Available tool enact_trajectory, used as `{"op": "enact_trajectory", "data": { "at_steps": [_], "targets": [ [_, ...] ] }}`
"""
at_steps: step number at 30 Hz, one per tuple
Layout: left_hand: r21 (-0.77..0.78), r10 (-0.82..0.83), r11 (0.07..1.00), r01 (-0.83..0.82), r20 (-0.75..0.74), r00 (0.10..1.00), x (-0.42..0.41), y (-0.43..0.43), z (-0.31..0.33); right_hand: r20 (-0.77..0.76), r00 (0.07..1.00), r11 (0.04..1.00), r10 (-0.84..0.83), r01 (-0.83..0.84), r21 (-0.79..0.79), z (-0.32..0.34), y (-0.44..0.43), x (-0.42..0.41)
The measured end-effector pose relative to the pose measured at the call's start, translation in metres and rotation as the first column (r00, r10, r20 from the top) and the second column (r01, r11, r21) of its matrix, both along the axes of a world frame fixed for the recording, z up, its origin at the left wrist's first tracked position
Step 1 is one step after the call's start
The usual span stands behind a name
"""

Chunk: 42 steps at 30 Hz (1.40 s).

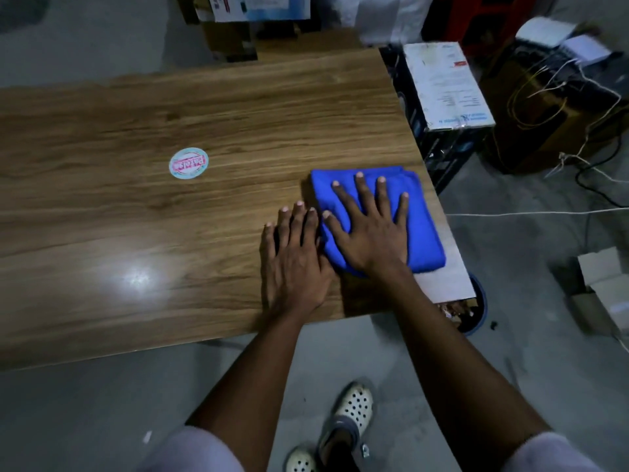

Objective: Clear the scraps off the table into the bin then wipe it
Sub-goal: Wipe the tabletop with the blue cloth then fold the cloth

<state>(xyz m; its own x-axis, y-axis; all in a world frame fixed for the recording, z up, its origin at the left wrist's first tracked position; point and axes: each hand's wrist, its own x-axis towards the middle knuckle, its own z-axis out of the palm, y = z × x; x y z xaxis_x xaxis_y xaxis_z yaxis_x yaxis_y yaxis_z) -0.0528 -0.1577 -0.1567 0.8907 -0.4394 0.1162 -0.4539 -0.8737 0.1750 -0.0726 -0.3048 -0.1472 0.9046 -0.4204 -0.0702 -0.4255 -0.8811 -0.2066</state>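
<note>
The folded blue cloth [425,240] lies on the wooden surface [136,216], near its right edge. The right hand [371,233] presses flat on the cloth, fingers [362,192] spread wide. The left hand [294,264] rests flat on the surface just left of the cloth, its fingers straight and close together. A round sticker [188,163] sits well left of the cloth. The bin [484,310], holding scraps, stands on the floor below the cloth's near right side.

Dim overall, with white glare on the table [139,277], blurred, bowed edges and soft shadows.
</note>
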Motion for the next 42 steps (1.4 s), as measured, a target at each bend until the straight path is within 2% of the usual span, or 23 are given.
{"op": "enact_trajectory", "data": {
  "at_steps": [3, 6, 9, 12, 15, 17, 19, 23, 26, 28, 31, 35, 38, 42],
  "targets": [
    [-0.075, 0.003, 0.997, -0.003, -0.002, 1.000, -0.002, 0.003, 0.002, 0.049, 0.998, 0.999, 0.045, -0.044, -0.023, -0.003, 0.005, -0.047],
    [-0.130, 0.010, 0.991, -0.012, -0.014, 1.000, 0.004, -0.002, 0.006, 0.013, 0.998, 0.998, -0.058, 0.058, -0.008, 0.001, -0.021, -0.065],
    [-0.144, 0.020, 0.989, -0.023, -0.024, 1.000, 0.023, -0.008, 0.008, -0.026, 0.983, 0.983, -0.180, 0.180, 0.021, 0.005, -0.047, -0.037],
    [-0.111, 0.012, 0.994, -0.013, -0.011, 1.000, 0.061, -0.018, 0.007, -0.007, 0.977, 0.976, -0.214, 0.214, 0.037, 0.003, -0.051, 0.015],
    [-0.067, 0.005, 0.998, -0.007, -0.019, 1.000, 0.103, -0.027, 0.008, 0.007, 0.992, 0.992, -0.129, 0.129, 0.008, -0.002, -0.029, 0.037],
    [-0.029, -0.005, 1.000, 0.004, -0.041, 0.999, 0.118, -0.030, 0.008, 0.037, 0.999, 1.000, 0.005, -0.004, -0.007, -0.004, -0.013, 0.016],
    [-0.009, -0.005, 1.000, 0.005, -0.041, 0.999, 0.121, -0.032, 0.006, 0.073, 0.995, 0.998, 0.060, -0.058, -0.038, -0.004, -0.012, -0.017],
    [0.032, 0.006, 0.999, -0.006, -0.018, 1.000, 0.118, -0.036, 0.003, 0.000, 0.996, 0.996, -0.089, 0.089, -0.023, 0.000, -0.051, -0.041],
    [0.046, 0.026, 0.999, -0.025, -0.018, 1.000, 0.119, -0.037, 0.002, -0.006, 0.979, 0.978, -0.205, 0.205, 0.035, 0.003, -0.073, 0.006],
    [0.047, 0.027, 0.999, -0.026, -0.012, 1.000, 0.120, -0.036, 0.001, 0.008, 0.975, 0.975, -0.222, 0.222, 0.034, 0.000, -0.071, 0.047],
    [0.045, 0.028, 0.999, -0.027, -0.030, 0.999, 0.121, -0.036, 0.002, 0.031, 0.991, 0.992, -0.127, 0.126, 0.023, -0.003, -0.042, 0.071],
    [0.090, 0.023, 0.996, -0.018, -0.054, 0.998, 0.121, -0.035, 0.005, 0.063, 0.995, 0.997, 0.074, -0.072, -0.027, 0.001, -0.023, 0.014],
    [0.072, 0.036, 0.997, -0.032, -0.056, 0.998, 0.121, -0.038, 0.008, 0.024, 1.000, 0.999, -0.009, 0.010, -0.046, 0.002, -0.047, -0.023],
    [0.084, 0.039, 0.996, -0.035, -0.048, 0.998, 0.122, -0.040, 0.005, 0.037, 0.984, 0.985, -0.175, 0.175, 0.008, 0.003, -0.084, 0.029]
  ]
}}
